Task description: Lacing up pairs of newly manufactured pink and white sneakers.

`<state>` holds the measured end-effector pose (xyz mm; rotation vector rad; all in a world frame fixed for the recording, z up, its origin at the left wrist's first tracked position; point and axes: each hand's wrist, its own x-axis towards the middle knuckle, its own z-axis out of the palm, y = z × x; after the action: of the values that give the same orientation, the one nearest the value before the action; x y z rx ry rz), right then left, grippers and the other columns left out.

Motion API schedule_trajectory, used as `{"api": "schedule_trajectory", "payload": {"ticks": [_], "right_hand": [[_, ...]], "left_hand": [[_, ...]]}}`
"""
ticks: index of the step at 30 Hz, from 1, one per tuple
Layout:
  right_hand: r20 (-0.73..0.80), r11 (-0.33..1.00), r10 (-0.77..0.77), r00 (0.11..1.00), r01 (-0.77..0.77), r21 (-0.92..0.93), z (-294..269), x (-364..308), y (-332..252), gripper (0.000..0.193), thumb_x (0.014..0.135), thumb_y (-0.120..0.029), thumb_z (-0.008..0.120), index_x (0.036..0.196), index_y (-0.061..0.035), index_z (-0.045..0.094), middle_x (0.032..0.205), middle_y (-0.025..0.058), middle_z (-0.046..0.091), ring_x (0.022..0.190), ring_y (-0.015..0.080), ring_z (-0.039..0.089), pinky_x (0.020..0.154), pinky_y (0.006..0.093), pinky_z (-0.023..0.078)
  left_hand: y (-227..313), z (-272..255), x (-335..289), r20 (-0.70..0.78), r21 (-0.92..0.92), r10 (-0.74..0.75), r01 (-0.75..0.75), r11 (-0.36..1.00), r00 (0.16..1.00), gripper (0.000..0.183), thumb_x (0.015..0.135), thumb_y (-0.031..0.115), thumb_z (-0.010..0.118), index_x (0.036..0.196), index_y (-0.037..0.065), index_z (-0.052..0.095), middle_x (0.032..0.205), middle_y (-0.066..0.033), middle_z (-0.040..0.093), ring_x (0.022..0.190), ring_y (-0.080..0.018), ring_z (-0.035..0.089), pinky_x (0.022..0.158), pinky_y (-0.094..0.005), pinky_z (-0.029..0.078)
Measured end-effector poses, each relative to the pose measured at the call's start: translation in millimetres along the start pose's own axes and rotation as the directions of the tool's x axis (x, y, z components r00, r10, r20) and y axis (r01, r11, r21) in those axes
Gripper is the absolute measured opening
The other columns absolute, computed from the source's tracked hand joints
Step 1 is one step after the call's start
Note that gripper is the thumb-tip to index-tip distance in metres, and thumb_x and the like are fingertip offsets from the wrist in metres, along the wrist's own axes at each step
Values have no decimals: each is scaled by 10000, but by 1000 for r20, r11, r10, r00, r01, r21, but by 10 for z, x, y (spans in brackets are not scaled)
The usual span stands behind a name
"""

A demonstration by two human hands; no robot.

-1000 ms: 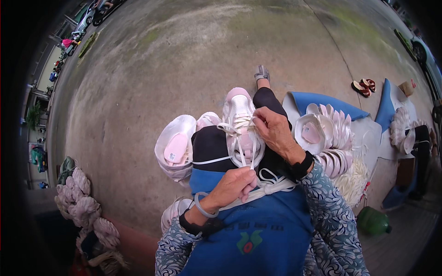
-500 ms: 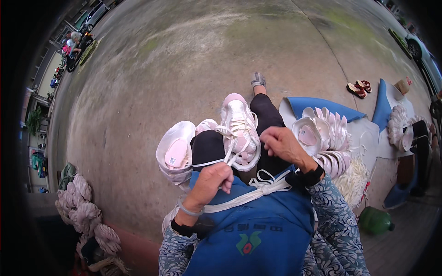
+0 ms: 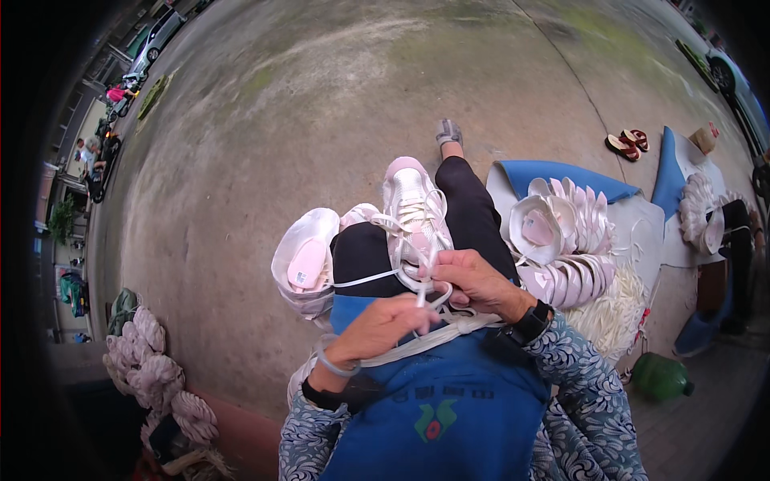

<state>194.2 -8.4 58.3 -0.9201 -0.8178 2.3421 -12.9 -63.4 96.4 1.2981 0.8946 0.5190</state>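
Note:
A white and pink sneaker (image 3: 411, 207) rests across my lap, toe pointing away, with white laces threaded through its upper part. My right hand (image 3: 475, 280) pinches a white shoelace (image 3: 422, 295) just over the shoe's ankle opening. Close below it on the left, my left hand (image 3: 387, 325) has its fingers closed around the lower part of the lace; its fingertips are slightly blurred. A bundle of loose white laces (image 3: 401, 353) is tied across my blue apron (image 3: 473, 425). Left of my knee sits a pale shoe (image 3: 309, 255) with a pink insole.
At right, rows of pale shoe uppers (image 3: 571, 276) lie beside a heap of white laces (image 3: 613, 321) and a blue-white sheet (image 3: 553, 172). A green bottle (image 3: 659, 377) and sandals (image 3: 626, 146) are farther right. Bundled white shoe parts (image 3: 151, 361) are at lower left. Another person's leg (image 3: 736, 248) shows at far right.
My right hand has moved left and down to the lace. My left hand has shifted right and slightly down, bringing both hands close together at the shoe's opening.

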Motion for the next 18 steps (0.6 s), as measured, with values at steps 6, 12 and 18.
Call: {"api": "schedule_trajectory", "payload": {"ticks": [6, 12, 18], "right_hand": [[-259, 842, -249, 933, 76, -534, -441, -19, -268, 153, 889, -154, 575, 904, -11, 626, 654, 1, 547, 519, 63, 467, 452, 226, 360], [-187, 407, -584, 790, 86, -910, -649, 108, -314, 170, 851, -157, 569, 905, -13, 640, 735, 158, 638, 659, 263, 616, 629, 354, 482], [-389, 610, -468, 794, -29, -792, -788, -24, -431, 143, 839, -109, 583, 891, 6, 651, 750, 124, 638, 648, 216, 609, 617, 337, 482]], "left_hand": [[-232, -619, -133, -451, -401, -81, -121, 908, 889, 299, 1011, 250, 435, 812, 54, 544, 643, 8, 498, 563, -89, 490, 609, -254, 483], [-221, -712, 18, -516, -620, -181, -219, 753, 837, 252, 1028, 250, 395, 917, 71, 534, 567, 72, 317, 429, -31, 283, 397, -188, 295], [-228, -689, 60, -532, -595, -264, -134, 792, 804, 194, 1018, 213, 423, 1028, 59, 542, 618, 47, 373, 455, -24, 327, 391, -176, 315]]}}
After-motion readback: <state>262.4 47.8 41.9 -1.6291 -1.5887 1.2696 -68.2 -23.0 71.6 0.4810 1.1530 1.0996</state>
